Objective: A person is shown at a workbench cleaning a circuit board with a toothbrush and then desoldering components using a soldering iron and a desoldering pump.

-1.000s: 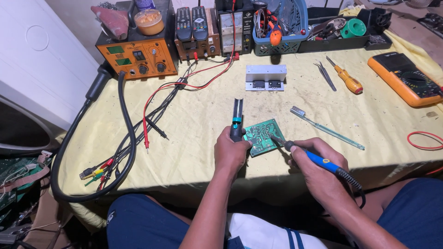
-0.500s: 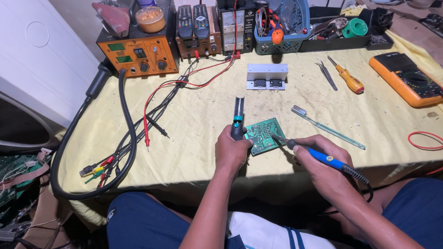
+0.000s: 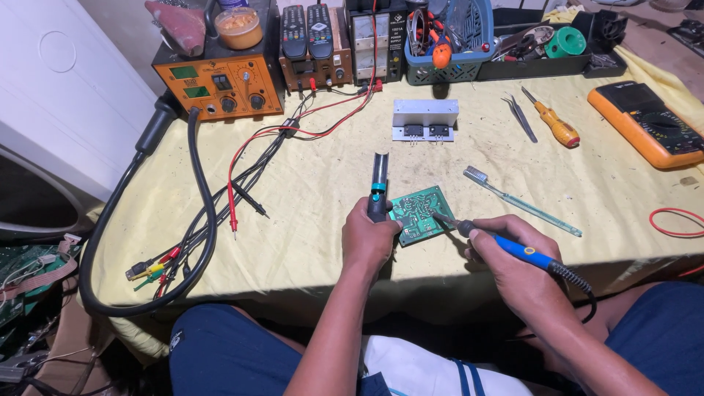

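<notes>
your worktop [image 3: 308,183] wears a pale yellow cloth flecked with dark specks. the circuit board [image 3: 418,214] is green with fine pale traces. the soldering iron [image 3: 513,249] has a bright blue handle running to a black cord end, and the desoldering pump [image 3: 378,187] is black with a teal band. the station [image 3: 220,81] at the back is orange with green displays and black knobs. the multimeter [image 3: 645,125] is orange around a dark grey face. the screwdriver [image 3: 554,126] has an orange handle, the toothbrush [image 3: 521,200] is translucent green, the test leads [image 3: 242,183] are red and black, and your shorts [image 3: 220,352] are navy.
</notes>
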